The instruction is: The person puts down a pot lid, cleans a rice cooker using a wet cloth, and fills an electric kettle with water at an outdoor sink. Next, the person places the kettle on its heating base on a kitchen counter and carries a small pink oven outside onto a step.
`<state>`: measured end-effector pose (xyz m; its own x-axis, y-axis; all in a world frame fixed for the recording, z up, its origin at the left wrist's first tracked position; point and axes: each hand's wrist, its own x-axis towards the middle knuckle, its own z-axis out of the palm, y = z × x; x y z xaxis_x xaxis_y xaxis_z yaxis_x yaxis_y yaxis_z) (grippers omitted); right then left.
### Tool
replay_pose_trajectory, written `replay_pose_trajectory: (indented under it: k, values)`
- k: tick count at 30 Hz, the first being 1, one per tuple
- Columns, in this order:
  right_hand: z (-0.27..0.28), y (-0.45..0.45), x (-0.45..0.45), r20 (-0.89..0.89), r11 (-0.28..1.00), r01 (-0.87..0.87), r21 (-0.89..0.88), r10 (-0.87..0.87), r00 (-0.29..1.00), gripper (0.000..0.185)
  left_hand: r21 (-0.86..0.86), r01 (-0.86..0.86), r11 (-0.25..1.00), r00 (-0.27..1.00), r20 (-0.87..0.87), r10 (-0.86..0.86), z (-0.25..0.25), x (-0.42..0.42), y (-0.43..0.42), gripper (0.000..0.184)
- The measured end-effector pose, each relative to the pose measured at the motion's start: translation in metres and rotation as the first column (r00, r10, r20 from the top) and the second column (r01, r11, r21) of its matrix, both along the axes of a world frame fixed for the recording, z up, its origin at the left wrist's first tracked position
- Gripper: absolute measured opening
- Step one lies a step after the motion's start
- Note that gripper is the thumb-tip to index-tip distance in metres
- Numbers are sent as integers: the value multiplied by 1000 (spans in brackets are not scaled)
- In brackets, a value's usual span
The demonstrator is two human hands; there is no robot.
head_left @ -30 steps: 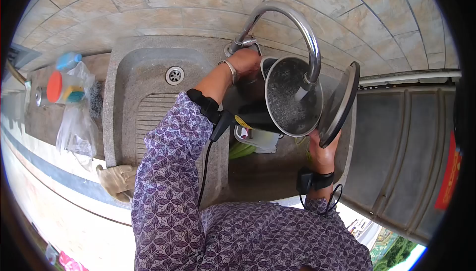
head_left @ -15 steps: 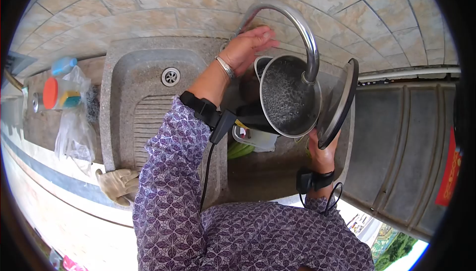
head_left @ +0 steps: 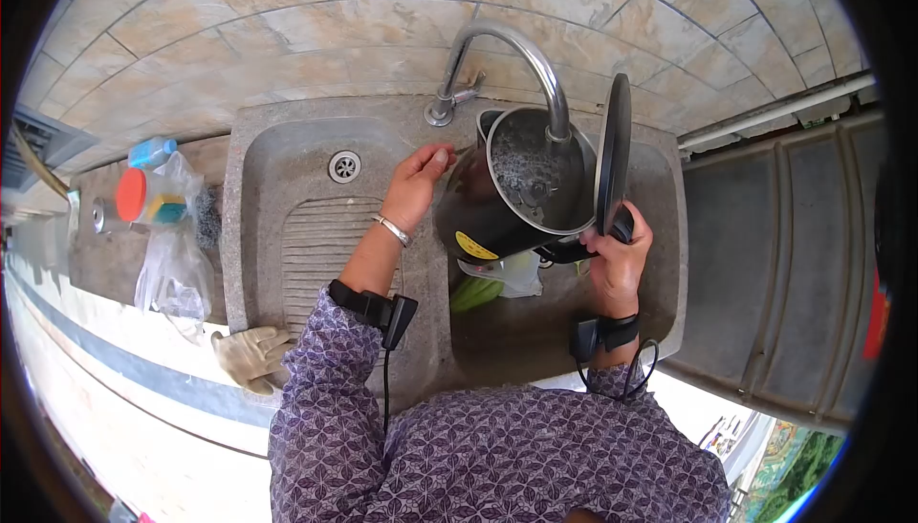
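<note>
A black electric kettle [head_left: 466, 200] with a yellow label is tilted over the right sink basin, its lid [head_left: 613, 155] standing up on the right. Water [head_left: 535, 164] with some bubbles shows inside, under the outlet of the curved metal faucet [head_left: 535, 50]. My right hand [head_left: 620, 257] is closed around the kettle's handle, partly hidden below the lid. My left hand [head_left: 418, 184] is beside the kettle's left side, loosely curved, with nothing in it; I cannot tell whether the fingertips touch the kettle. The faucet lever [head_left: 470, 90] is behind it, untouched.
In the right basin [head_left: 507, 356] lie green vegetables [head_left: 478, 292] and a clear plastic bag [head_left: 516, 274]. The left basin has a drain [head_left: 344, 166] and a ribbed slope. A work glove [head_left: 251, 358], a red-lidded jar [head_left: 134, 194] and a blue bottle [head_left: 153, 152] are at the left.
My left hand has come away from the faucet base, down towards the kettle's side. The water in the kettle bubbles less. My right hand still holds the kettle, its handle now showing more.
</note>
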<state>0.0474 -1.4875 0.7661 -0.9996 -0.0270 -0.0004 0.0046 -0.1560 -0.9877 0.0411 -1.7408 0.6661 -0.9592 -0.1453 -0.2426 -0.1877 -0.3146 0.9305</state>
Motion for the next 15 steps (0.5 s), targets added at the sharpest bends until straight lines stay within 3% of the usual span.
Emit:
replay_pose_trajectory:
  k: [5, 8, 9, 12, 15]
  values:
    - [19, 39, 20, -14, 996, -18, 86, 19, 1000, 25, -70, -85, 994, 994, -73, 80, 11, 40, -21, 24]
    - [40, 55, 37, 4, 943, 7, 332, -8, 1000, 22, -64, -169, 984, 977, -140, 158, 31, 73, -36, 23]
    - [42, 60, 44, 20, 942, 11, 335, -19, 1000, 22, -99, -227, 969, 961, -184, 206, 41, 83, -41, 23]
    - [45, 83, 55, -4, 825, 36, 563, -40, 999, 18, -248, -388, 888, 897, -324, 302, 79, 110, -57, 26]
    - [44, 104, 65, 26, 778, 50, 626, -86, 996, 16, -219, -506, 834, 792, -501, 349, 117, 133, -64, 28]
